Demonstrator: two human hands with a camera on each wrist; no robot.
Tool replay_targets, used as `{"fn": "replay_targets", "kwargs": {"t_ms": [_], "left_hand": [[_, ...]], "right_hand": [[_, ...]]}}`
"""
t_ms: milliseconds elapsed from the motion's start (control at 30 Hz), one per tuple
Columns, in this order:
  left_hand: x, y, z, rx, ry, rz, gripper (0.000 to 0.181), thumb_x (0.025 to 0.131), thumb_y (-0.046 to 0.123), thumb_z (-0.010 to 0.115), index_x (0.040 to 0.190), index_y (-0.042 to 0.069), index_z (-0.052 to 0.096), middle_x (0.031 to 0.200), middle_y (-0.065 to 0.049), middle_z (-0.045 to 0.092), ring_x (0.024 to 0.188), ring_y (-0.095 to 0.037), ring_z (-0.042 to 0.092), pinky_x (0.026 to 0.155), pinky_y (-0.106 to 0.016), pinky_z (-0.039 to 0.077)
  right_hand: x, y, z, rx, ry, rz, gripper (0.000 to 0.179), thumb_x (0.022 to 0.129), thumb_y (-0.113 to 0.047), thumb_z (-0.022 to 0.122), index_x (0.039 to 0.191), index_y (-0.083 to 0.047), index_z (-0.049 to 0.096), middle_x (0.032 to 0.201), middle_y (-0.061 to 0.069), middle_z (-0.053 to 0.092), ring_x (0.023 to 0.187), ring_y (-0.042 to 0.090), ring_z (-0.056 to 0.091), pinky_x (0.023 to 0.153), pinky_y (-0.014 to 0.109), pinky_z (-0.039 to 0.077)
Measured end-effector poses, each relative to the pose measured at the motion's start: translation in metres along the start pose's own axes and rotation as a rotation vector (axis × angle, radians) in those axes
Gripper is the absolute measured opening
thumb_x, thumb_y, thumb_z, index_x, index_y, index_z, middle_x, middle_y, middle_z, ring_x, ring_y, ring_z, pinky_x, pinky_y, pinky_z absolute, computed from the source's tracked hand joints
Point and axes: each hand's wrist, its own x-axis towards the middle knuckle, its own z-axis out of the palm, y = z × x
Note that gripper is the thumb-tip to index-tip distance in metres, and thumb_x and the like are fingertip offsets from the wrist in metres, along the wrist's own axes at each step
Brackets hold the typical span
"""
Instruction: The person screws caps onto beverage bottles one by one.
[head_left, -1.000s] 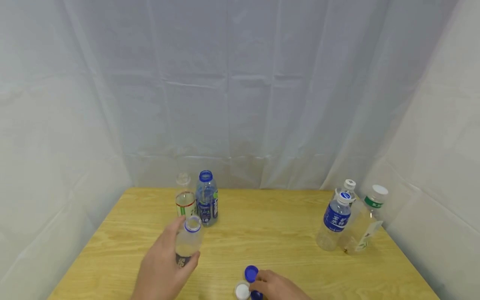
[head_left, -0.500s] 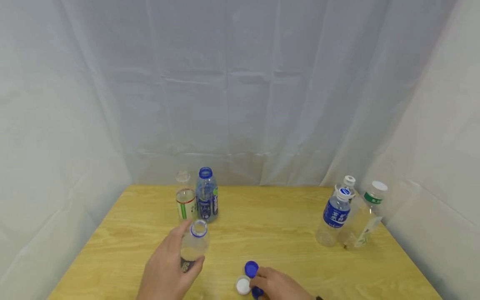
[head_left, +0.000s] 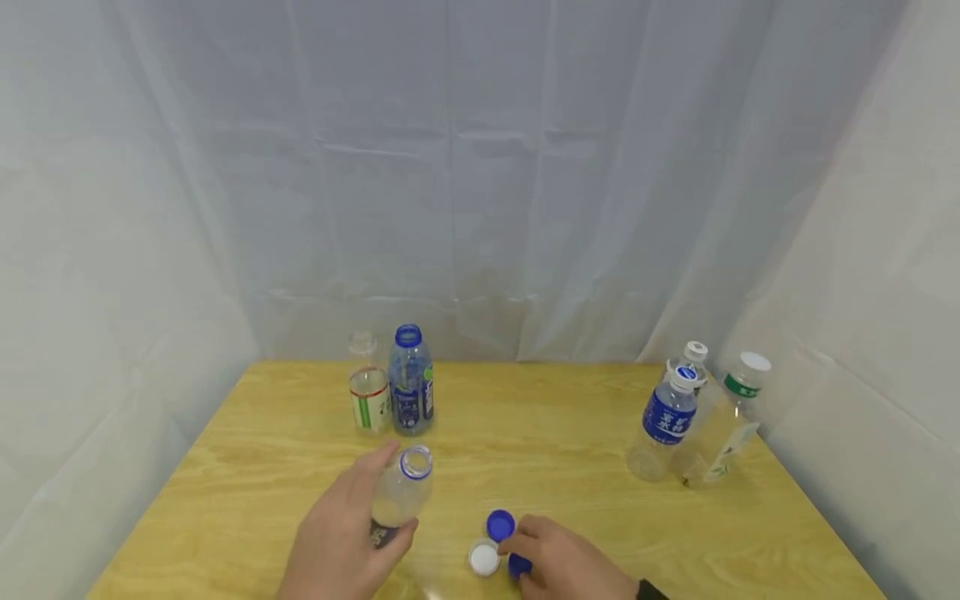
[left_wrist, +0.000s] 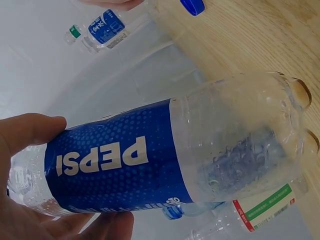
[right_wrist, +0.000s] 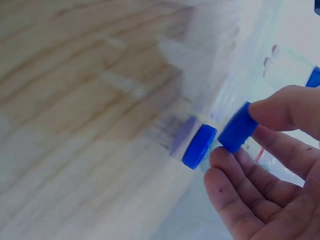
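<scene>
My left hand [head_left: 341, 525] grips a clear plastic Pepsi bottle [left_wrist: 112, 157] round its upper part. The bottle has a blue label, and its uncapped mouth with a blue neck ring faces up in the head view. My right hand [head_left: 573, 560] pinches a blue bottle cap [right_wrist: 239, 128] between thumb and fingers, low over the table; its other fingers are loosely bent below the cap in the right wrist view. Beside that hand lie another blue cap [head_left: 500, 525] and a white cap [head_left: 483, 559].
An uncapped blue-tinted bottle [head_left: 410, 387] and a clear bottle with a green-striped label [head_left: 370, 400] stand at the back left of the wooden table [head_left: 247, 467]. Toward the right stand a blue-labelled bottle [head_left: 667, 421], a green-banded one [head_left: 720, 442] and a white-capped one [head_left: 696, 354]. White curtains [head_left: 495, 208] surround the table.
My left hand has carried the Pepsi bottle right, toward the caps. The blue cap in my right fingers has shifted slightly away from the white cap. The head view has tilted down a little.
</scene>
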Motion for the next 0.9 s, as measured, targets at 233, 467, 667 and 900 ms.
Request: {"fn": "replay_targets", "kwargs": {"t_ms": [233, 467, 667, 900], "left_hand": [[0.001, 0.004, 0.002, 0.006, -0.013, 0.023, 0.094, 0.059, 0.029, 0.094, 0.143, 0.018, 0.052, 0.119, -0.005, 0.069, 0.101, -0.022, 0.069, 0.078, -0.041, 0.06], [-0.001, 0.008, 0.005, 0.011, -0.029, 0.048, 0.092, 0.061, 0.031, 0.092, 0.143, 0.02, 0.053, 0.121, -0.003, 0.069, 0.102, -0.021, 0.069, 0.078, -0.039, 0.06], [-0.002, 0.009, 0.008, 0.004, -0.026, 0.093, 0.092, 0.059, 0.031, 0.092, 0.143, 0.023, 0.053, 0.12, 0.001, 0.069, 0.1, -0.017, 0.068, 0.077, -0.037, 0.059], [-0.001, 0.013, 0.009, 0.002, -0.094, 0.075, 0.093, 0.06, 0.031, 0.092, 0.143, 0.027, 0.052, 0.12, 0.003, 0.068, 0.1, -0.015, 0.067, 0.08, -0.036, 0.059]], "right_hand": [[-0.006, 0.001, -0.01, 0.125, 0.043, 0.006, 0.032, 0.089, -0.015, 0.07, 0.12, -0.022, 0.073, 0.1, -0.013, 0.055, 0.08, -0.001, 0.051, 0.068, 0.016, 0.048], [-0.012, 0.001, -0.014, 0.149, 0.117, -0.057, 0.026, 0.092, -0.013, 0.068, 0.117, -0.018, 0.071, 0.105, -0.01, 0.057, 0.086, 0.001, 0.053, 0.072, 0.016, 0.049], [-0.015, -0.007, -0.026, 0.169, 0.164, -0.01, 0.025, 0.091, -0.014, 0.069, 0.114, -0.022, 0.066, 0.109, -0.013, 0.059, 0.093, 0.0, 0.054, 0.079, 0.022, 0.053], [-0.02, -0.02, -0.035, 0.224, 0.312, -0.004, 0.038, 0.091, -0.008, 0.068, 0.12, -0.031, 0.06, 0.114, -0.013, 0.062, 0.1, 0.0, 0.06, 0.085, 0.025, 0.057]]}}
